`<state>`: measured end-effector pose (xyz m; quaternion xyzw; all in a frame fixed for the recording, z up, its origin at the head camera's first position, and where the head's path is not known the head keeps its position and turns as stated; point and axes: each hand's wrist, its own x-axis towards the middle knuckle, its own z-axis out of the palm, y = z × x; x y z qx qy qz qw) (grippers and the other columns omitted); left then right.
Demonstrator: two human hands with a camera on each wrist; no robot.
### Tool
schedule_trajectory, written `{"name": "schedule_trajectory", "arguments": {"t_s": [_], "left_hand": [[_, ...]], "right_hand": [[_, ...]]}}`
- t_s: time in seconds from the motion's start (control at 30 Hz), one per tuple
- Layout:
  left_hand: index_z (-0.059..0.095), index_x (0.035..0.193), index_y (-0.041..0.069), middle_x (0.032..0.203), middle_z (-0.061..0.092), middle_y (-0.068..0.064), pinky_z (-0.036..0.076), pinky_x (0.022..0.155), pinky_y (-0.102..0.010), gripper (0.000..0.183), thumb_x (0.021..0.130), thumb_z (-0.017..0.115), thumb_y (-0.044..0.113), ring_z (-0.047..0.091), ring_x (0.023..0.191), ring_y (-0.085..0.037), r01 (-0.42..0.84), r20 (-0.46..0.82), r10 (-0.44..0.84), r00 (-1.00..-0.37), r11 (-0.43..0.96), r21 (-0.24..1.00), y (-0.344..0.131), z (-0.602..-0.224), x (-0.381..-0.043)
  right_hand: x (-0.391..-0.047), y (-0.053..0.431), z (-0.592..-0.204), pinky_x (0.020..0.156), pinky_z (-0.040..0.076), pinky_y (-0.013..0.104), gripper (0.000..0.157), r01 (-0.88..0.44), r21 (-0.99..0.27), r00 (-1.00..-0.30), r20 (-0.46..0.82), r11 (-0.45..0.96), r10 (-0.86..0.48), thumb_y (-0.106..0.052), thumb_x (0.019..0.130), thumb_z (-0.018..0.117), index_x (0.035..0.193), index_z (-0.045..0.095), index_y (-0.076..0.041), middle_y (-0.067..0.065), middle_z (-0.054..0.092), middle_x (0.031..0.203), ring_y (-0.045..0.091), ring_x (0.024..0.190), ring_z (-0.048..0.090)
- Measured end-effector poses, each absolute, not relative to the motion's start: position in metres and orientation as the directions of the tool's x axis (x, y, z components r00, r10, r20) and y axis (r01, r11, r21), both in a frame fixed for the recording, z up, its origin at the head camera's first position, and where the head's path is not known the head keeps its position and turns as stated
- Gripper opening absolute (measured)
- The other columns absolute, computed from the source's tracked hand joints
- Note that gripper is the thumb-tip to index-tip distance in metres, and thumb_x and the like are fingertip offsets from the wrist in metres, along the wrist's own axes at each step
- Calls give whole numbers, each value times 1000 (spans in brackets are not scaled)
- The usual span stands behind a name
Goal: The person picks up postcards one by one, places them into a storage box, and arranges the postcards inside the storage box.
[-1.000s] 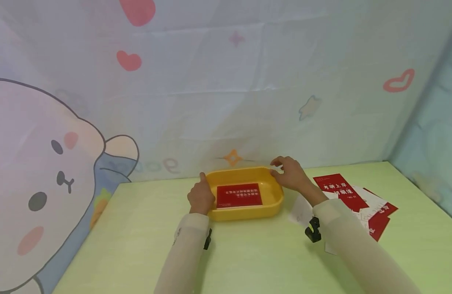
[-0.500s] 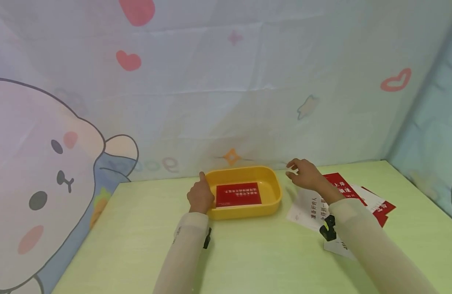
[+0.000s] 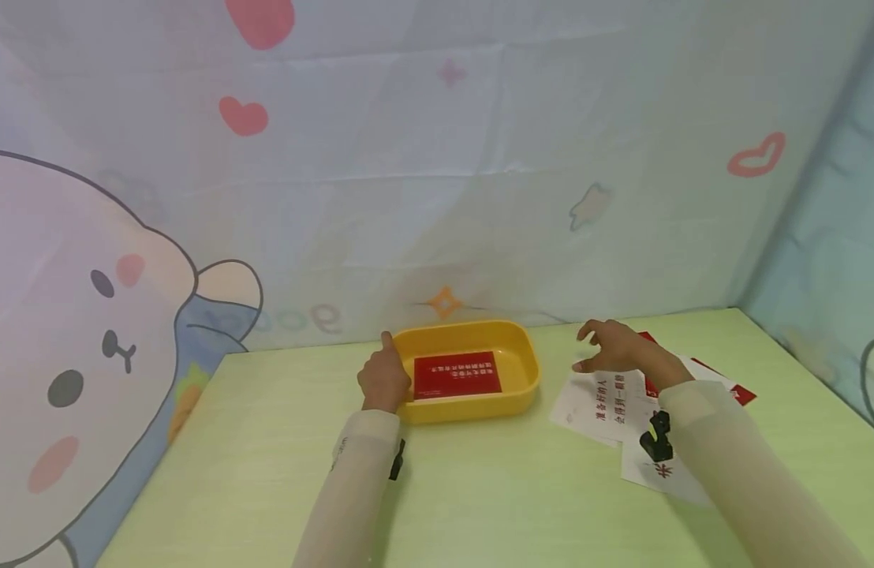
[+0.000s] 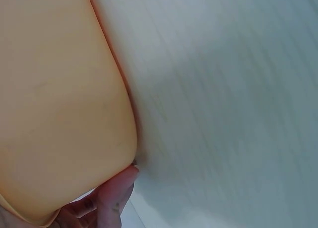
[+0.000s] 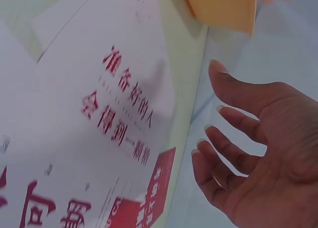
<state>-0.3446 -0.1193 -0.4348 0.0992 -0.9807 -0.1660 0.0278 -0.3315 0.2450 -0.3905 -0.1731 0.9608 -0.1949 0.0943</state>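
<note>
In the head view my left hand grips the left end of a yellow tray. The left wrist view shows fingertips against the outer wall of that tray. A red card with white characters lies inside the tray. To the right, my right hand hovers over the spread of cards, holding nothing. Its fingers are apart and loosely bent in the right wrist view, beside a white card printed with red characters.
More white cards and red cards overlap on the pale green table, partly hidden by the right forearm. A cloth backdrop with cartoon prints hangs behind the table's far edge. Another cloth hangs at the right.
My right hand has moved from the tray's right rim rightward to above the cards, uncovering more of the white ones. The left hand stays on the tray.
</note>
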Motion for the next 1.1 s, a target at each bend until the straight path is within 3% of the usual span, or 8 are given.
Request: {"name": "schedule_trajectory", "arguments": {"t_s": [0.2,0.57,0.73,0.9,1.1], "left_hand": [[32,147,8,92,69,-18,58,73,-47,69,88,68,8,67,71,-33,-169,50,-196,-979,931,324,-118,-429,-339],[29,150,8,94,69,-18,58,74,-46,72,88,68,9,66,72,-31,-177,25,-196,-980,929,325,-117,-428,-338],[30,148,9,91,68,-17,57,72,-45,71,87,68,10,64,70,-30,-175,27,-195,-980,926,333,-117,-430,-338],[32,147,8,90,68,-17,58,71,-45,71,87,69,10,64,70,-31,-171,40,-196,-980,927,334,-117,-431,-339],[30,147,8,92,69,-17,58,75,-46,73,87,70,11,64,70,-30,-182,32,-202,-979,931,318,-118,-432,-341]], "right_hand": [[-329,260,-391,91,52,55,77,-244,-338,-903,-264,909,-340,-40,79,82,130,48,7,31,57,122,41,107,57],[-321,272,-389,93,46,62,84,-158,-209,-849,-470,965,-240,-40,65,91,130,49,-8,21,55,122,37,106,52],[-318,272,-390,86,49,55,85,-151,-154,-854,-477,976,-207,-39,61,93,127,47,-15,21,49,117,37,100,51],[-320,272,-396,83,50,51,85,-150,-157,-864,-459,976,-207,-37,60,94,126,45,-15,24,42,116,37,98,48],[-323,272,-400,81,50,48,71,-133,-200,-886,-415,971,-207,-37,68,89,121,51,-11,19,53,110,30,89,54]]}}
